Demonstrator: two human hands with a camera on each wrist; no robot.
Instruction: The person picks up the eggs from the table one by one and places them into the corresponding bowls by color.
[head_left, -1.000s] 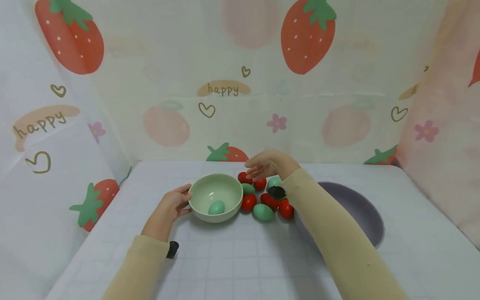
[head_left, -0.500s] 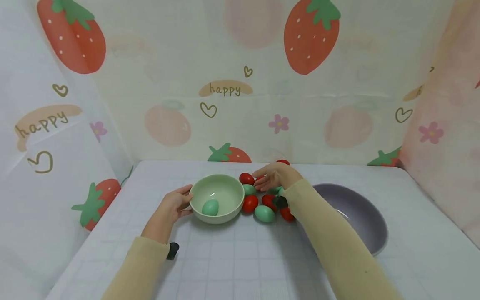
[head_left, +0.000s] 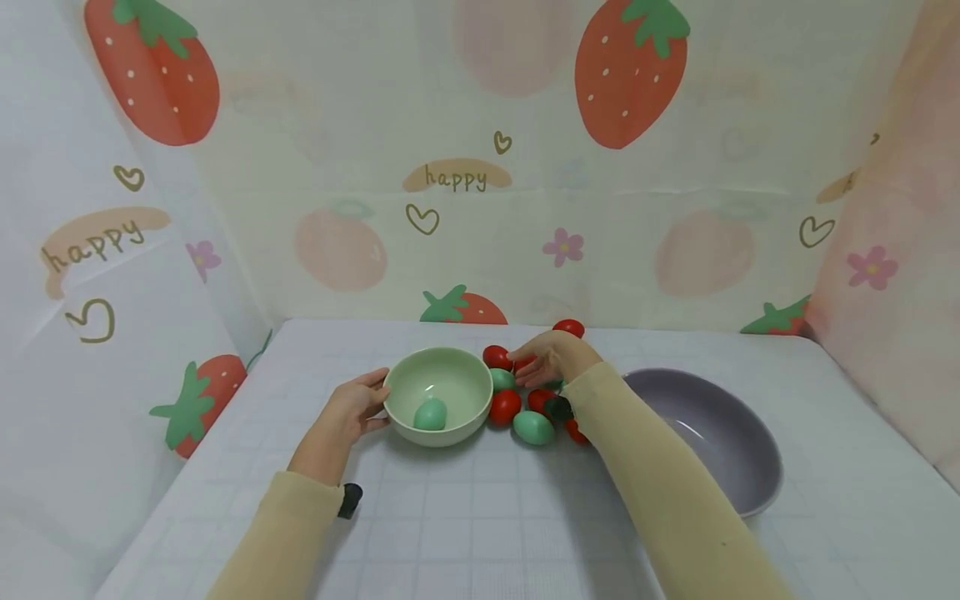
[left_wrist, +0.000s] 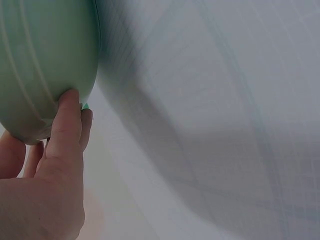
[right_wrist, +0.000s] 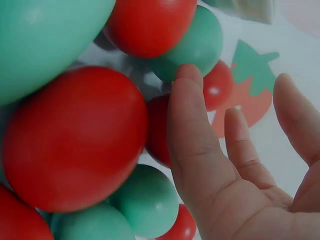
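Observation:
My left hand (head_left: 348, 408) grips the left side of a pale green bowl (head_left: 457, 367), thumb near the rim and fingers against the outer wall. In the left wrist view, the fingers (left_wrist: 65, 130) press against the bowl's underside. One green egg (head_left: 431, 414) lies inside. Just right of the bowl, my right hand (head_left: 551, 357) hovers low among red and green eggs, fingers extended and holding nothing. Its foremost fingertip overlaps a dark red egg (right_wrist: 158, 131) in the right wrist view. A green egg (head_left: 533, 427) and a red egg (head_left: 505, 407) lie in front of that hand.
A wide purple-grey basin (head_left: 720, 433) stands at the right, partly behind the right sleeve (head_left: 660, 475). One red egg (head_left: 568, 327) sits near the table's back edge. Strawberry-print cloth (head_left: 337, 125) walls the back and sides of the white table (head_left: 420, 525).
My right hand has come down and slightly right into the eggs. A red egg now shows behind it at the back. The green egg in the bowl has rolled left, then partly back.

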